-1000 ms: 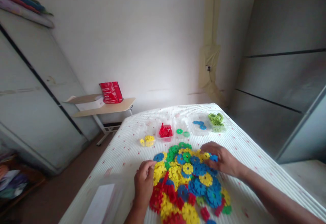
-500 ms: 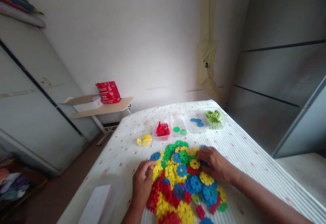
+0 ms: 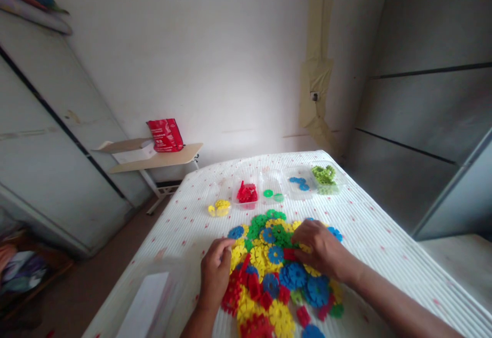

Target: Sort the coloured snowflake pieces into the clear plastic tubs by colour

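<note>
A heap of flat plastic flower-shaped pieces (image 3: pixel 274 271) in red, yellow, blue and green lies on the white dotted bed cover (image 3: pixel 184 230). My left hand (image 3: pixel 214 274) rests at the heap's left edge, fingers curled in a loose fist beside yellow pieces. My right hand (image 3: pixel 321 248) lies on the heap's right side, fingertips pinched on a red piece (image 3: pixel 289 254). Further back stand clear trays holding sorted yellow pieces (image 3: pixel 220 207), red pieces (image 3: pixel 246 193), green pieces (image 3: pixel 272 194), blue pieces (image 3: pixel 299 183) and lime pieces (image 3: pixel 324 175).
A white flat box (image 3: pixel 144 304) lies on the bed near its left front edge. Beyond the bed a small wooden side table (image 3: pixel 163 160) carries a red packet (image 3: pixel 166 135) and a carton. A grey wardrobe stands on the right, another cupboard on the left.
My right hand has slid left and nearer across the heap, from a blue piece at the far right to a red piece near the middle. The left hand has barely moved.
</note>
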`<state>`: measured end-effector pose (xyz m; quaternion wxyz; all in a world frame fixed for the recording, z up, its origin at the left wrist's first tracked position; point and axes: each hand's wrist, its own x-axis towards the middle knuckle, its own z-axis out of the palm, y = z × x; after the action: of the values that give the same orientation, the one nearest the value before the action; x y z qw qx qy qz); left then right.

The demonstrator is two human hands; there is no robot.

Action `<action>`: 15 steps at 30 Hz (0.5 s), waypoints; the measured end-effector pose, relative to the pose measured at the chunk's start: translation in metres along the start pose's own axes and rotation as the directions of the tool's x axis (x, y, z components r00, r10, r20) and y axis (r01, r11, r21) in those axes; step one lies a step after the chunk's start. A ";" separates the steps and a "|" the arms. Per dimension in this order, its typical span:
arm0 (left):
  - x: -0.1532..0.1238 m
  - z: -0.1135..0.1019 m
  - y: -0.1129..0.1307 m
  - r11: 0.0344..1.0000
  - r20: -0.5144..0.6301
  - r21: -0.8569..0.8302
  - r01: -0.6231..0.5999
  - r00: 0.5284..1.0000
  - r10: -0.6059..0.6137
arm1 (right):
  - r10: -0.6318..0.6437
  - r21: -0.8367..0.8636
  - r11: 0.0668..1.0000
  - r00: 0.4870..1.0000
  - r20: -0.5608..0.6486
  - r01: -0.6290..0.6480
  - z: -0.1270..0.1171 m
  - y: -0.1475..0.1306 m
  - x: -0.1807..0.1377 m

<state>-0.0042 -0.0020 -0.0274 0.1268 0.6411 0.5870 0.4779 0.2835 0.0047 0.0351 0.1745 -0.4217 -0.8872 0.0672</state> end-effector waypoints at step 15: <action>-0.005 0.001 0.007 0.971 0.047 0.148 -0.190 0.982 0.186 | 0.106 -0.257 0.964 0.984 0.147 -0.066 0.022 -0.014 0.014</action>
<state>0.0017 -0.0080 -0.0253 0.0414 0.7093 0.5561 0.4313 0.2575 0.0073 0.0220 0.0453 -0.4718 -0.8805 -0.0045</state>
